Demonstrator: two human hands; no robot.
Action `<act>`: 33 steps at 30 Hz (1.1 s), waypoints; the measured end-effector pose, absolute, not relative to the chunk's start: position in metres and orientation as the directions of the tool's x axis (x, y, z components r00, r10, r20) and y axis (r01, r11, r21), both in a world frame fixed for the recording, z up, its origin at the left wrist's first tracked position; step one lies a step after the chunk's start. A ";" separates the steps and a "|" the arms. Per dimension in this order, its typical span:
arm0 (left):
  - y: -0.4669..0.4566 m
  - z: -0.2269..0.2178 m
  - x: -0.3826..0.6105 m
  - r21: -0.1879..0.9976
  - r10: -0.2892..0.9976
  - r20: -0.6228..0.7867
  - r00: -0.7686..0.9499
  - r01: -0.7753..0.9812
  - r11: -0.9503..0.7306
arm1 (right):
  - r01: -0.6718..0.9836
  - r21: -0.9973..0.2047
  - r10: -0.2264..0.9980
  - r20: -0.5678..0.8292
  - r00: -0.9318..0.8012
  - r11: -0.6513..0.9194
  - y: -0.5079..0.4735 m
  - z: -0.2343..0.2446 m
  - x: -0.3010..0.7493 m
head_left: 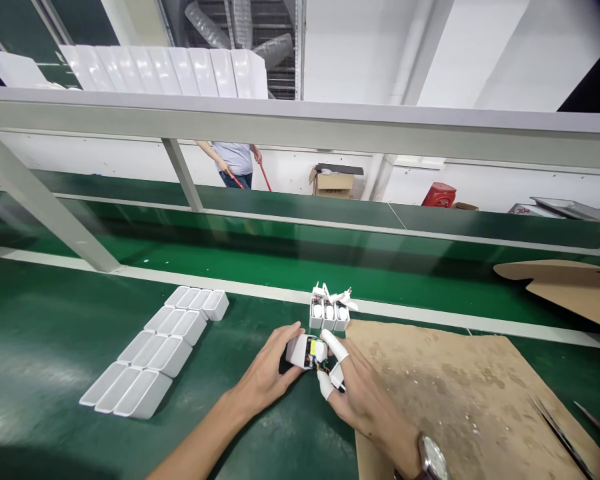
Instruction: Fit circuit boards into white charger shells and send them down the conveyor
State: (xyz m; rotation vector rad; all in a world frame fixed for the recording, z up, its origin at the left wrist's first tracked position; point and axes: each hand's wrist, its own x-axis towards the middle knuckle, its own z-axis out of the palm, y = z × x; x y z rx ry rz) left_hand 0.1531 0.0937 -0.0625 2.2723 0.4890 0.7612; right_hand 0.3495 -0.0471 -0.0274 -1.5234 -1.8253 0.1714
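Left hand (270, 370): fingers closed around a small white charger housing (299, 350), held low over the bench (40, 333), just at the left edge of the cardboard sheet (455, 393).

Housing lies on its side, long axis roughly left-right. The open end faces right, with the circuit board (314, 352) and coloured wires showing in the mouth.

Right hand (367, 400) comes in from the right, so it's the one on the open end. White finger cots (336, 343) on thumb and index, and both tips sit at the board end. Can't tell if they actually pinch the board or wires or just rest on them. Other right fingers are loosely curled, wristwatch (433, 457) on that wrist.

Around it:
- Cluster of filled housings (329, 317) stands upright just behind the hands, parts sticking out the tops.
- Rows of empty white housings (155, 350) lie well to the left, nearer the left hand and apart from it.
- Tweezers (560, 433) sit on the cardboard far right, well clear of both hands.

Another person (236, 160) stands beyond the line in the background, not involved here.
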 end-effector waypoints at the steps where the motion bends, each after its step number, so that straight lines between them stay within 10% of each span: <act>1: 0.094 -0.063 0.153 0.704 0.528 0.384 0.758 0.130 -0.698 | 0.797 -0.534 0.897 0.442 -0.020 0.281 -0.047 -0.027 0.350; 19: 0.091 -0.066 0.154 0.709 0.512 0.379 0.771 0.114 -0.696 | 0.779 -0.536 0.899 0.431 -0.078 0.325 -0.046 -0.033 0.349; 25: 0.090 -0.062 0.153 0.892 0.470 0.203 0.859 0.036 -0.451 | 0.624 -0.713 0.891 0.450 0.059 0.319 -0.041 -0.038 0.359; 33: 0.090 -0.053 0.153 0.970 0.569 0.115 0.814 0.031 -0.241 | 0.710 -0.573 0.871 0.476 -0.119 0.410 -0.030 -0.069 0.361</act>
